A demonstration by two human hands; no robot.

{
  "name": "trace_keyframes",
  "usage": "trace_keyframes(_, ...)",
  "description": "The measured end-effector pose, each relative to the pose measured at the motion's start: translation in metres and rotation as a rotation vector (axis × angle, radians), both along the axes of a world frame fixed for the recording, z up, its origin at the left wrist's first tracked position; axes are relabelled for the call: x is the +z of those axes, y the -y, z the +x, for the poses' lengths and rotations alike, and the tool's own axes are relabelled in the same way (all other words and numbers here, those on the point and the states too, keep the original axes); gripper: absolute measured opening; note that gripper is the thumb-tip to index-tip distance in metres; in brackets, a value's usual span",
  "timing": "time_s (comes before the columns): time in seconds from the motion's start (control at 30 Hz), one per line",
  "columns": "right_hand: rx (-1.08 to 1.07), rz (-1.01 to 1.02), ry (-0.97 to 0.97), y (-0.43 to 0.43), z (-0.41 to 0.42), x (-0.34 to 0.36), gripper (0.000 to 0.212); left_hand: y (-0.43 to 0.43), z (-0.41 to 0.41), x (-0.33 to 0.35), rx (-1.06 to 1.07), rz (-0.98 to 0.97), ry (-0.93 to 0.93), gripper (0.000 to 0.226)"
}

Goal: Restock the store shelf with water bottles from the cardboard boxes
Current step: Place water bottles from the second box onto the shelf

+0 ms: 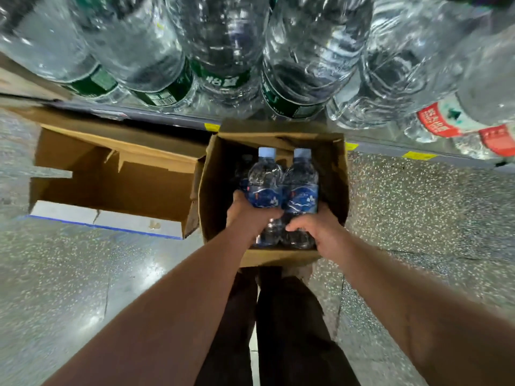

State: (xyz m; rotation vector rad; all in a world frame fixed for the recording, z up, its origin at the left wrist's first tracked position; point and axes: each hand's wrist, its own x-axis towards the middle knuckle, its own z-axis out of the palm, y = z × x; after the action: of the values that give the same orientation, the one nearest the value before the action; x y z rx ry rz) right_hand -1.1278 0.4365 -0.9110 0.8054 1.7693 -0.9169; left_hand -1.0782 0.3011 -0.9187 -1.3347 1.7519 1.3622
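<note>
Probably heavy and slippery, the water bottles (263,179) want a firm low grip, as the left hand (248,215) and right hand (315,229) each clasp one.

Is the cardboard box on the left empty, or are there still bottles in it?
Empty. The left box is open, and only its bare cardboard floor and walls show inside.
</note>
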Motion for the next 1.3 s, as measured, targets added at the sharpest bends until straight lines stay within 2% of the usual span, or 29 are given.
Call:
trace_keyframes(0.3, 0.02, -0.213, -0.109, 0.002, 0.004, 0.144, 0.063, 0.007, 0.018, 0.133, 0.082, -0.055, -0.145, 0.068)
trace_keyframes(0.47, 0.046, -0.43, -0.136, 0.006, 0.015, 0.211, 0.081, 0.019, 0.035, 0.194, 0.151, -0.047, -0.272, 0.063)
trace_keyframes(0.53, 0.032, -0.468, -0.172, 0.013, 0.025, 0.233, 0.082, 0.028, 0.042, 0.219, 0.17, -0.028, -0.301, 0.065)
trace_keyframes(0.77, 0.02, -0.495, -0.426, 0.065, 0.08, 0.316, 0.049, 0.078, 0.085, 0.308, 0.102, -0.055, -0.501, 0.069)
trace_keyframes(0.9, 0.009, -0.538, -0.558, 0.096, 0.121, 0.376, 0.061, 0.109, 0.13, 0.367, 0.112, -0.091, -0.634, 0.07)
trace_keyframes(0.97, 0.003, -0.548, -0.609, 0.112, 0.142, 0.408, 0.066, 0.123, 0.151, 0.397, 0.119, -0.119, -0.69, 0.063)
trace_keyframes(1.2, 0.038, -0.647, -0.852, 0.159, 0.196, 0.512, 0.045, 0.161, 0.21, 0.504, 0.183, -0.178, -0.906, 0.052)
trace_keyframes(1.3, 0.059, -0.669, -0.883, 0.171, 0.211, 0.547, 0.055, 0.174, 0.229, 0.54, 0.207, -0.165, -0.962, 0.051)
